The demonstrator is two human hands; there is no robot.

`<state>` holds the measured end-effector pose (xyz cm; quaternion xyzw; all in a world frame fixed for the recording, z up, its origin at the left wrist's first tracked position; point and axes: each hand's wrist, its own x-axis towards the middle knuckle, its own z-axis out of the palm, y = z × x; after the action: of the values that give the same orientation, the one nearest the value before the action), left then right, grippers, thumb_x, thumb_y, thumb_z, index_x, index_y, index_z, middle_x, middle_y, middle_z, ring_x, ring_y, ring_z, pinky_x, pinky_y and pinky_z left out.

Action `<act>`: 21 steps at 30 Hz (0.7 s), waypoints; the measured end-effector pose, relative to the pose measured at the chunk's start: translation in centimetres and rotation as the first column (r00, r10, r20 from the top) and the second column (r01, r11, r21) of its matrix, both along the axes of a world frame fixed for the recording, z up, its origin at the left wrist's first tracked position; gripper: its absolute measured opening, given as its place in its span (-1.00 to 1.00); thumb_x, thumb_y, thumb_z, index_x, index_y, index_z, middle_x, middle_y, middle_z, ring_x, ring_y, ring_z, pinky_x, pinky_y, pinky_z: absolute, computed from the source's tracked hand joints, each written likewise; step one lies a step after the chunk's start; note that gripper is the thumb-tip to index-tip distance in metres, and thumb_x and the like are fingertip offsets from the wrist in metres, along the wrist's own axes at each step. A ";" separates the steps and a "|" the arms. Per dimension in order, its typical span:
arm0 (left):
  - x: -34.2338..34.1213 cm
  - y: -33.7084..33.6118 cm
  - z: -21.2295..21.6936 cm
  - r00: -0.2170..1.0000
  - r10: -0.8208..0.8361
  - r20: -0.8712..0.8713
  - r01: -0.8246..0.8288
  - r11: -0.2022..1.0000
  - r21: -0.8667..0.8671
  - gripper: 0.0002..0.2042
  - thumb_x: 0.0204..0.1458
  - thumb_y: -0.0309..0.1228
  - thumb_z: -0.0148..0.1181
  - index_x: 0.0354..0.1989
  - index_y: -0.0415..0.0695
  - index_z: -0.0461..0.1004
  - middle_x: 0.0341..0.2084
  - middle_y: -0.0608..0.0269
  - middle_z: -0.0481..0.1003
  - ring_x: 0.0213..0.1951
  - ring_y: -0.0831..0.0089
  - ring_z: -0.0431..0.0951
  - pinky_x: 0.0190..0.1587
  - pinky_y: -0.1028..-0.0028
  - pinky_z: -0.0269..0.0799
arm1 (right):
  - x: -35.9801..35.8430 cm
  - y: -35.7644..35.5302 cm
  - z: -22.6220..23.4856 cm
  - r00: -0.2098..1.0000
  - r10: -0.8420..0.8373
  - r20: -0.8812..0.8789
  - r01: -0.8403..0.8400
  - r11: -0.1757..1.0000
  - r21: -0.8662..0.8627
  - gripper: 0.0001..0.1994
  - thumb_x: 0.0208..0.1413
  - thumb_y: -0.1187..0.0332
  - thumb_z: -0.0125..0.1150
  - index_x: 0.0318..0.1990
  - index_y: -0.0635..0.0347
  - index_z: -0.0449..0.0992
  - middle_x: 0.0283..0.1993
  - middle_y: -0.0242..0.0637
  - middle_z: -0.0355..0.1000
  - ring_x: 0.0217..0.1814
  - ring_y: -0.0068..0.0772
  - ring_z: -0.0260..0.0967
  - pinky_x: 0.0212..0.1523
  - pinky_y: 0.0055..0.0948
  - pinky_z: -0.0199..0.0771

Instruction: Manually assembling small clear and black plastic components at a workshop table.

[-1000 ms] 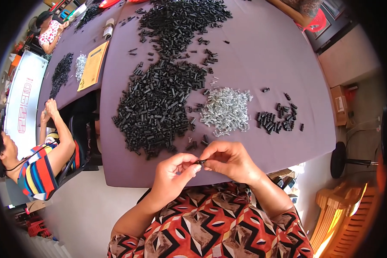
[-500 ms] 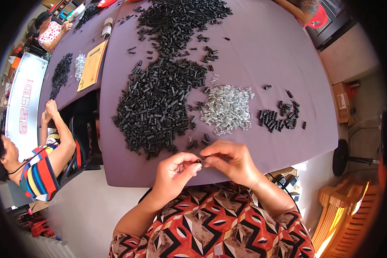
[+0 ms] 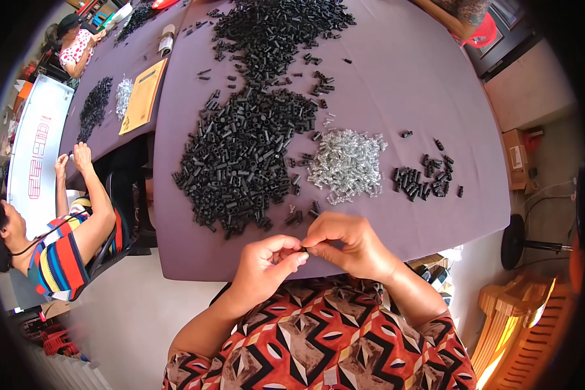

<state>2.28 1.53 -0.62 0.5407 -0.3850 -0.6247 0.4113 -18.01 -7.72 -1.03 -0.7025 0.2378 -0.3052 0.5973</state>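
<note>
My left hand (image 3: pixel 264 265) and my right hand (image 3: pixel 352 246) meet at their fingertips above the near edge of the table. Between them shows a small black plastic piece (image 3: pixel 303 249), pinched from both sides and mostly covered by fingers. Just beyond my hands lies a big heap of black tubular plastic pieces (image 3: pixel 240 159), with a few strays close to my fingers. A pile of clear or silvery small springs or coil-like parts (image 3: pixel 346 164) sits beyond my right hand. Farther right is a smaller group of black pieces (image 3: pixel 426 177).
The table (image 3: pixel 435 97) has a purple-grey cloth. At left, a person in a striped top (image 3: pixel 58 257) works at an adjoining table with a yellow envelope (image 3: pixel 143 94). Another person sits farther back. A cardboard box (image 3: pixel 516 158) and a wooden chair (image 3: pixel 517 318) stand at right.
My fingertips have come together; the small dark ends that showed apart now meet between them. The person at left has moved their hands slightly apart.
</note>
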 end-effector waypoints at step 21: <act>-0.4 0.0 0.0 0.997 0.010 -0.078 -0.010 1.000 0.006 -0.83 0.22 -0.53 0.27 -0.09 -0.36 0.57 -0.32 0.18 0.64 -0.34 0.58 0.58 -0.25 0.56 0.52 | -0.9 -0.6 1.5 0.993 0.072 -0.089 -0.069 0.997 0.038 -0.85 0.12 0.70 0.29 -0.18 0.33 0.63 -0.23 -0.24 0.54 -0.22 -0.42 0.52 -0.20 -0.46 0.52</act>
<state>1.85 1.58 -0.66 0.5191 -0.3640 -0.6444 0.4275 -18.88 -8.31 0.47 -0.7131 0.2447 -0.2478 0.6085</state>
